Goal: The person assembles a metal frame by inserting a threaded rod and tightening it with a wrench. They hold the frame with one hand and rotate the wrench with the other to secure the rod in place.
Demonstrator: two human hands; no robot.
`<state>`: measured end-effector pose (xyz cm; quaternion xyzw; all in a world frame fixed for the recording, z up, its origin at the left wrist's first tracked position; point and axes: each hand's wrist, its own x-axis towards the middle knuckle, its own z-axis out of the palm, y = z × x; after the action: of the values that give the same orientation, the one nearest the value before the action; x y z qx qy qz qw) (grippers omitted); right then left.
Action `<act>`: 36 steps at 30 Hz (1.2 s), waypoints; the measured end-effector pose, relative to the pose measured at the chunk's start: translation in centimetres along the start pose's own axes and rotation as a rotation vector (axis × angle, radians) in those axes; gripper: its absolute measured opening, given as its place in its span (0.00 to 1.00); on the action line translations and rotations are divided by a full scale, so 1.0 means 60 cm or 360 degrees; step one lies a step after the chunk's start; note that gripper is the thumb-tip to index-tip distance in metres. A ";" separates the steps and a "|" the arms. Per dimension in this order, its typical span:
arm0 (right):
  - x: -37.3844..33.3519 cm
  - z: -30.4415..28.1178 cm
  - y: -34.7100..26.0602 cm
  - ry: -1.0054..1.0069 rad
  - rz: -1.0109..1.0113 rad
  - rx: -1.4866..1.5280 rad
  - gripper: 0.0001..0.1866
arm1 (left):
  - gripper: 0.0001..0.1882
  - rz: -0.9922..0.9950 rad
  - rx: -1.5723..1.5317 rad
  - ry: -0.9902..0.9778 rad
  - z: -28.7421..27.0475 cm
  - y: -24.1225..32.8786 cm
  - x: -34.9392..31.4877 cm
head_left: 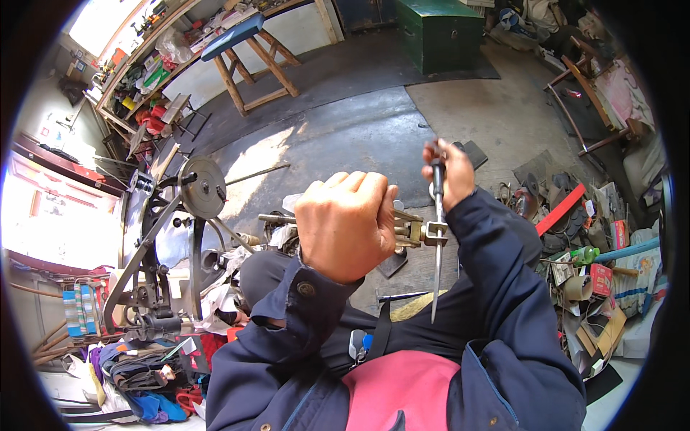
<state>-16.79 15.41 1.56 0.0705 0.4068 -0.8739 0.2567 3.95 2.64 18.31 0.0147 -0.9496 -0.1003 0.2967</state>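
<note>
In the middle, my left hand (pixel 345 226) is closed in a fist, its back toward me. A brass-coloured clamp-like tool (pixel 410 233) juts from the fist on the right, with a small square metal frame (pixel 435 230) at its end. To the right, my right hand (pixel 453 172) is closed round the black handle of a tool with a long tapered metal shaft (pixel 438 280). The shaft points down toward my lap and crosses the square frame; whether it passes through or in front I cannot tell. Some fingers of both hands are hidden.
A hand-wheel machine (pixel 201 188) stands to the left, above piled cloth and straps (pixel 136 373). Clutter with a red bar (pixel 560 210) lies on the right. A blue-topped wooden stool (pixel 233 37) and a green chest (pixel 442 36) stand farther back.
</note>
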 end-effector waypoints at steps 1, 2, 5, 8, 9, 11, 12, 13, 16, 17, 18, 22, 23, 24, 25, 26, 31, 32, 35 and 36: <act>-0.006 0.032 -0.034 -0.0076 -0.0040 0.0033 0.15 | 0.10 -0.0023 0.0012 0.0006 0.001 -0.001 0.002; -0.024 0.062 -0.063 -0.0186 -0.0117 -0.0033 0.15 | 0.10 -0.0046 0.0024 0.0012 0.002 -0.001 0.005; -0.102 0.129 -0.136 -0.0678 -0.0400 -0.0262 0.14 | 0.11 -0.0070 0.0023 0.0022 0.010 -0.003 0.017; -0.217 0.138 -0.163 -0.0828 -0.0578 -0.0693 0.13 | 0.11 -0.0070 0.0014 0.0046 0.018 -0.003 0.022; -0.253 0.135 -0.156 -0.0834 -0.0630 -0.0784 0.11 | 0.11 -0.0074 -0.0011 0.0056 0.020 -0.002 0.023; -0.309 0.118 -0.137 -0.0725 -0.0802 -0.1134 0.08 | 0.11 -0.0063 -0.0016 0.0050 0.022 0.003 0.023; -0.333 0.105 -0.122 -0.0723 -0.0809 -0.1014 0.08 | 0.11 -0.0057 -0.0037 0.0053 0.024 0.007 0.023; -0.354 0.091 -0.106 -0.0734 -0.0845 -0.0853 0.08 | 0.11 -0.0020 -0.0049 0.0043 0.025 0.012 0.023; -0.395 0.048 -0.070 -0.0537 -0.1139 -0.1006 0.10 | 0.10 0.0083 -0.0132 0.0041 0.033 0.037 0.025; -0.401 0.035 -0.064 -0.0509 -0.1223 -0.1009 0.11 | 0.10 0.0113 -0.0129 0.0025 0.036 0.046 0.025; -0.409 0.023 -0.062 -0.0502 -0.1205 -0.1052 0.11 | 0.10 0.0134 -0.0137 0.0015 0.038 0.055 0.024; -0.422 0.005 -0.059 -0.0512 -0.1153 -0.1189 0.11 | 0.10 0.0147 -0.0139 -0.0001 0.043 0.065 0.019; -0.421 0.007 -0.059 -0.0569 -0.1211 -0.1151 0.11 | 0.10 0.0136 -0.0140 0.0021 0.043 0.061 0.019; -0.419 0.011 -0.056 -0.0568 -0.1189 -0.1184 0.11 | 0.10 0.0110 -0.0118 0.0026 0.042 0.056 0.019; -0.413 0.016 -0.053 -0.0571 -0.1227 -0.1246 0.08 | 0.11 0.0096 -0.0093 0.0008 0.041 0.048 0.020; -0.409 0.018 -0.049 -0.0623 -0.1266 -0.1308 0.08 | 0.11 0.0069 -0.0074 0.0020 0.038 0.038 0.022; -0.393 -0.011 0.028 -0.0843 -0.1399 -0.1827 0.12 | 0.13 -0.0267 0.0067 0.0074 0.011 -0.024 0.026; -0.381 -0.031 0.049 -0.0787 -0.1460 -0.1939 0.18 | 0.13 -0.0385 -0.0012 0.0013 0.006 -0.033 0.022; -0.334 -0.104 0.113 -0.0264 -0.1217 -0.1839 0.28 | 0.12 -0.0307 -0.0027 0.0073 -0.005 -0.046 0.003; -0.315 -0.121 0.139 -0.0089 -0.0702 -0.1438 0.28 | 0.11 -0.0295 -0.0003 0.0069 -0.005 -0.044 -0.003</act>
<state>3.05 23.76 -2.58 -0.1588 0.7427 -0.6454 0.0815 4.19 0.03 17.91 0.1042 -0.9374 -0.1280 0.3067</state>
